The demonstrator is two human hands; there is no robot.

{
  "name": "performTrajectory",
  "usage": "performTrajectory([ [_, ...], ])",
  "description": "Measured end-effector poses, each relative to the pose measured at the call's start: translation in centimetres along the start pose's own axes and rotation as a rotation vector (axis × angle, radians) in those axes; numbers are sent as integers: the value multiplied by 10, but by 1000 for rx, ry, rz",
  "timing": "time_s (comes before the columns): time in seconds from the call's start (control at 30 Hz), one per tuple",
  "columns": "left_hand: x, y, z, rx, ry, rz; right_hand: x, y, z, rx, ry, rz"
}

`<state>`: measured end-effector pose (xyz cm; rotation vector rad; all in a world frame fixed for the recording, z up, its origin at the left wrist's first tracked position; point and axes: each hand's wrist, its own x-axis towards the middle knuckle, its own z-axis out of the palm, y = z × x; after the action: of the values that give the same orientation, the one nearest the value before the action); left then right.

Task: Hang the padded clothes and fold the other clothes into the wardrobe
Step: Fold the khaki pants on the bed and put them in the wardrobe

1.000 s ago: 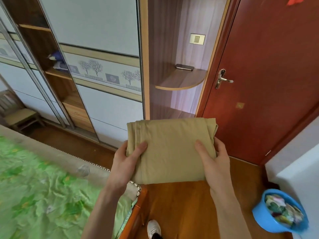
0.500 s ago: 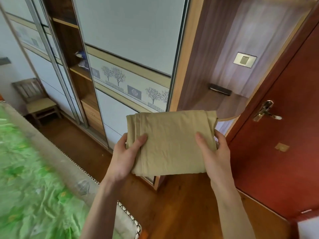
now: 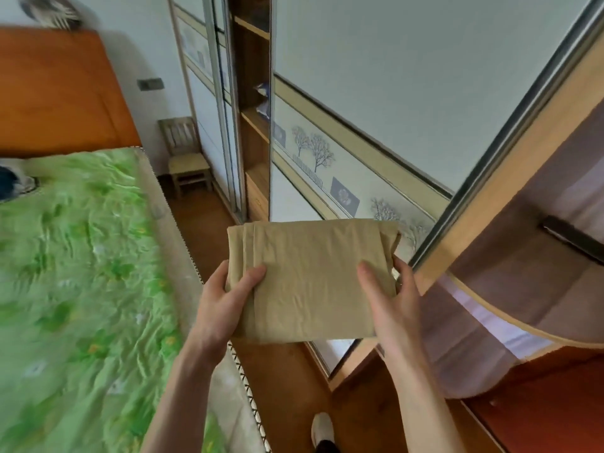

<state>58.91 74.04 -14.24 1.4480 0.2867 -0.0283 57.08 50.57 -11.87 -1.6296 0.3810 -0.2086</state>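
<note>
Down at six o'clock we see our white shoe on the wooden floor, in the narrow aisle between the bed and the wardrobe. At nine o'clock the bed's green floral cover fills the left side, with its beige mattress edge just beside our left forearm.

At the centre we hold the folded tan garment flat in the air with both hands. Our left hand grips its left edge, thumb on top and fingers hidden underneath; our right hand grips the right edge the same way. Both are closed on the cloth.

At three o'clock a curved wooden corner shelf stands close to our right hand, with a dark flat object on the shelf above it. Behind the garment, from one to two o'clock, the sliding wardrobe door carries a band of printed trees. At twelve o'clock the open wardrobe section shows wooden shelves, with something blue and white on one. Farther off, at eleven o'clock, a small wooden chair stands beside the orange headboard. We can read no writing anywhere.
</note>
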Motion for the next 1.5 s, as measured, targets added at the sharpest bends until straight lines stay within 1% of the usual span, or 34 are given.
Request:
performTrajectory([
  [0.17, 33, 8, 4, -73, 166, 5, 72, -9, 33, -10, -200, -5],
  [0.37, 74, 21, 20, -107, 336, 28, 152, -18, 70, -15, -363, -22],
  [0.53, 94, 28, 27, -97, 446, 19, 188, -19, 92, -19, -435, -19],
  [0.73, 111, 29, 14, -85, 544, 30, 209, -18, 128, -68, -487, -44],
  [0.93, 147, 34, -1, -93, 570, 9, 234, -29, 157, -111, -501, -100],
  [1.1, 212, 68, -16, -69, 525, 54, 276, -54, 199, -111, -448, -126],
  [1.23, 262, 98, -41, -46, 499, 108, 301, -75, 244, -66, -420, -142],
  [1.5, 332, 130, -71, -58, 447, 139, 341, -97, 303, 1, -400, -149],
])
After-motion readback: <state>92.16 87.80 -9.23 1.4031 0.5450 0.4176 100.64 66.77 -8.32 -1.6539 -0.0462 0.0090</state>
